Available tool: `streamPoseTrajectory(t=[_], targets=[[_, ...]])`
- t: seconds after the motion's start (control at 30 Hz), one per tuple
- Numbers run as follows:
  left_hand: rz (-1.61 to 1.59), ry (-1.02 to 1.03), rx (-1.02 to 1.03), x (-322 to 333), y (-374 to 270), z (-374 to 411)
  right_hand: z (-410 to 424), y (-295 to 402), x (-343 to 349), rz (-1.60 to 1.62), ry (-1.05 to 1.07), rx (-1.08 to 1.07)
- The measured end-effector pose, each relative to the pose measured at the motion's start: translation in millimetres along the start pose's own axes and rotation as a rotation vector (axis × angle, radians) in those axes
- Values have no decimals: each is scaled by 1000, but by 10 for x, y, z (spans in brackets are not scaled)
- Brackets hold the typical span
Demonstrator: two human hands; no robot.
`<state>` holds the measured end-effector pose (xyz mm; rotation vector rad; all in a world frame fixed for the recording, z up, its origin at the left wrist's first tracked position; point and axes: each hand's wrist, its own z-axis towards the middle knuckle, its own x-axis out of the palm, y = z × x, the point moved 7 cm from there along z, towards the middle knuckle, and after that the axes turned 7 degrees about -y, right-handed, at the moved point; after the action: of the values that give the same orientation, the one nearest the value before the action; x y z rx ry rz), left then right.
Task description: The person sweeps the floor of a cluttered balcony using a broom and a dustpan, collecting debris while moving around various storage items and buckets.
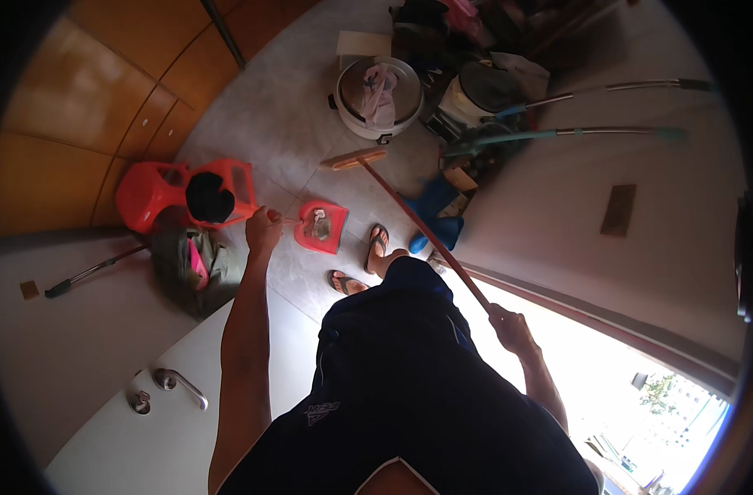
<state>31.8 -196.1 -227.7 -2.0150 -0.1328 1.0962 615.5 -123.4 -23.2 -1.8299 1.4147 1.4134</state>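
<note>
My left hand [263, 230] grips the handle of a red plastic dustpan [338, 221]. Grey dust and a crumpled white scrap [319, 215] lie in its pan, which is at or near the floor ahead of my feet. In my right hand [512, 328] is the upper part of a long reddish-brown broom handle [429, 232]. It slants away to the broom head [356, 158], which is beyond the dustpan and apart from it. Whether the bristles touch the floor I cannot tell.
Red plastic stools [150, 198] stand left, one bearing a black item [209, 198]. Near them slumps a dark green bag [221, 260]. A lidded electric pot [407, 93] stands ahead. Blue boots [435, 201] sit by the right wall. A white door [166, 433] is at lower left.
</note>
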Motion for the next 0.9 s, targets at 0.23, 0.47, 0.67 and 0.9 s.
streamPoseTrajectory(t=[0.23,0.47,0.67,0.9], targets=[[18,-37,-76,-9,-185,397,438,-1,21,539,283,628],[-494,-199,-468,-499,-126,537,1982,314,220,696,355,405],[-625,-335,-534,-835,-401,1030,3504,795,339,447,141,-104],[-707,-306,-525,-714,-701,2065,4934,1557,-4,291,-16,-136]])
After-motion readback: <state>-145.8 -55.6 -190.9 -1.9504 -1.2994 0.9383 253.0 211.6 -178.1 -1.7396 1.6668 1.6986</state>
